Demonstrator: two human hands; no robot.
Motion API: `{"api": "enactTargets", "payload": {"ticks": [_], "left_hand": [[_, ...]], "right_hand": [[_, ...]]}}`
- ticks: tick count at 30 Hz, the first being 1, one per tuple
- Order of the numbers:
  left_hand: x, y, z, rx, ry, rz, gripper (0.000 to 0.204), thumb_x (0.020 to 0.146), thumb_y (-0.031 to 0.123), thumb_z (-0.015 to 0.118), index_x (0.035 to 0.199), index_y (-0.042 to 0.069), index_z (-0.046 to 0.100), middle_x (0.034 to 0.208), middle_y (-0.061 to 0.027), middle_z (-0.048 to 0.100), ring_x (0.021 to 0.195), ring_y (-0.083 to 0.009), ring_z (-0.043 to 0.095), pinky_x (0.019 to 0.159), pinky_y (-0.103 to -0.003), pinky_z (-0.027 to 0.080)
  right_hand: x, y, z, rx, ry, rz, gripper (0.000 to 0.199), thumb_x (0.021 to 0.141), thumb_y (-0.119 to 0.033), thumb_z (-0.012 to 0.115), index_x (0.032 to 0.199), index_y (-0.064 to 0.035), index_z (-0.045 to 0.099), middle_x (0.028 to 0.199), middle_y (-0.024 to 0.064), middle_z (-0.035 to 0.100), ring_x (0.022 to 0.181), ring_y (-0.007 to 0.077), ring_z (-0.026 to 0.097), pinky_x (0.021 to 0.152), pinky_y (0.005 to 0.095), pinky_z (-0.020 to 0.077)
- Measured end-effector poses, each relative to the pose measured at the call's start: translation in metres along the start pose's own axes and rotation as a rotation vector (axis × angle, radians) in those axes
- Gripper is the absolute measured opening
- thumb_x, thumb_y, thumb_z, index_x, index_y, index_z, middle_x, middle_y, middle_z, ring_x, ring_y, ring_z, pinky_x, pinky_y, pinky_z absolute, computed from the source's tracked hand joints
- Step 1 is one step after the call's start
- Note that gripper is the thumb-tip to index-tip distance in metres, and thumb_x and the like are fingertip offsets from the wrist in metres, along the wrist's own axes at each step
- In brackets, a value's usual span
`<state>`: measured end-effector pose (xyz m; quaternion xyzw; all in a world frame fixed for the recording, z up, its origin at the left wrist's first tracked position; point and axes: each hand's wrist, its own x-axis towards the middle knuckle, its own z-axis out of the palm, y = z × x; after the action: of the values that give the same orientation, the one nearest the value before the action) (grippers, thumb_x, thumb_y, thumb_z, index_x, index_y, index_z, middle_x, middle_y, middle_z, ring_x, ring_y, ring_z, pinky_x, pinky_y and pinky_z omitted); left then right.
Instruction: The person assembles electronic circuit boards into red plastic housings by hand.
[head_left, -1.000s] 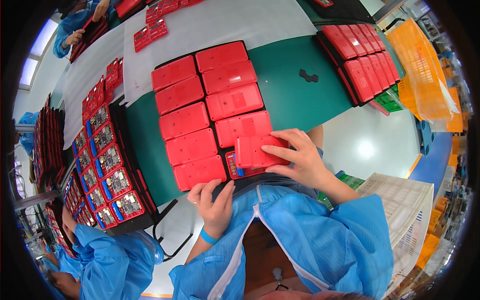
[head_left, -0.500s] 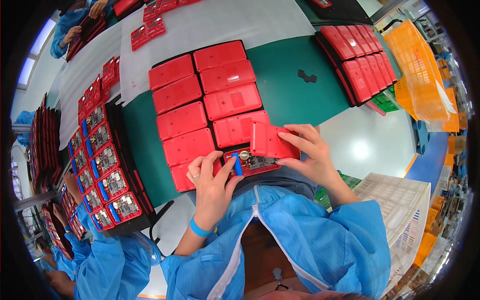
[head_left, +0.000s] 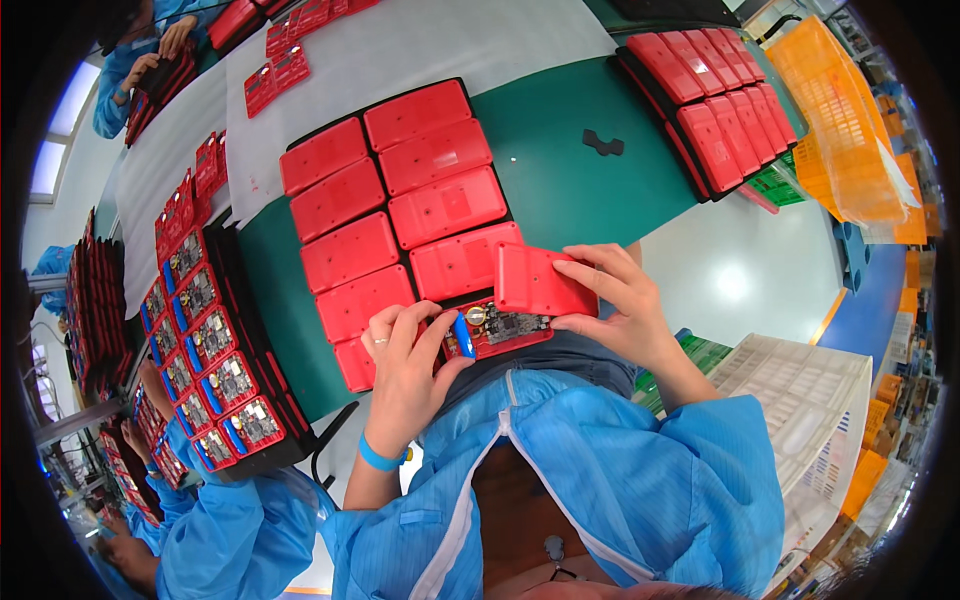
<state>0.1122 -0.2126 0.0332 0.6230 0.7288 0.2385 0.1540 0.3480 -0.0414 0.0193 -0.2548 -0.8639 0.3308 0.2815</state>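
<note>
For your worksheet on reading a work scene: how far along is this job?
Done: closed red cases fill most of the black tray. In hand: the left hand steadies an open red case showing its circuit board; the right hand holds a red cover over it. Left: open cases wait on the left.

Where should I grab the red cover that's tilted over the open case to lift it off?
Grip the red cover by its raised right-hand long edge, coming from the right, where the right hand already rests. It sits tilted, overlapping the open case, and the left hand crowds the case's left end, so the right edge looks the freest.
</note>
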Motion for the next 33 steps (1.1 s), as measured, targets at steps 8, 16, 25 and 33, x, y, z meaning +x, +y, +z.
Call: {"api": "enactTargets", "payload": {"ticks": [8, 16, 25, 33], "left_hand": [[-0.005, 0.004, 0.006, -0.046, 0.059, 0.033, 0.06, 0.067, 0.009, 0.087, 0.121, 0.002, 0.064, 0.125, -0.0102, 0.065, 0.113, -0.0339, 0.054, 0.101, -0.046, 0.038], [-0.007, 0.011, 0.014, 0.046, 0.111, 0.046, 0.065, 0.066, 0.006, 0.086, 0.127, 0.0, 0.063, 0.119, -0.015, 0.061, 0.108, -0.0347, 0.053, 0.094, -0.045, 0.046], [0.002, 0.017, 0.004, -0.05, 0.03, 0.002, 0.061, 0.07, 0.002, 0.085, 0.127, -0.003, 0.063, 0.119, -0.017, 0.061, 0.108, -0.0352, 0.054, 0.092, -0.042, 0.048], [0.009, 0.019, 0.003, -0.1, -0.006, -0.106, 0.057, 0.068, 0.003, 0.086, 0.122, 0.0, 0.068, 0.108, -0.0135, 0.057, 0.105, -0.0337, 0.054, 0.091, -0.041, 0.045]], "right_hand": [[-0.001, 0.006, 0.0, 0.056, -0.004, -0.01, 0.065, 0.068, -0.021, 0.091, 0.127, -0.0056, 0.068, 0.127, 0.015, 0.064, 0.111, 0.0322, 0.062, 0.092, 0.0419, 0.052], [-0.001, 0.009, 0.0, 0.067, -0.01, -0.018, 0.065, 0.067, -0.021, 0.092, 0.126, -0.0052, 0.068, 0.127, 0.0155, 0.064, 0.11, 0.0325, 0.062, 0.092, 0.0423, 0.0517], [-0.002, 0.009, -0.004, 0.064, 0.006, -0.024, 0.066, 0.067, -0.021, 0.092, 0.126, -0.0053, 0.069, 0.127, 0.015, 0.065, 0.109, 0.0322, 0.063, 0.092, 0.0422, 0.0522], [-0.003, 0.01, -0.005, 0.058, 0.001, -0.014, 0.067, 0.066, -0.022, 0.092, 0.127, -0.006, 0.069, 0.13, 0.0147, 0.064, 0.111, 0.0326, 0.063, 0.09, 0.0412, 0.0541]]}}
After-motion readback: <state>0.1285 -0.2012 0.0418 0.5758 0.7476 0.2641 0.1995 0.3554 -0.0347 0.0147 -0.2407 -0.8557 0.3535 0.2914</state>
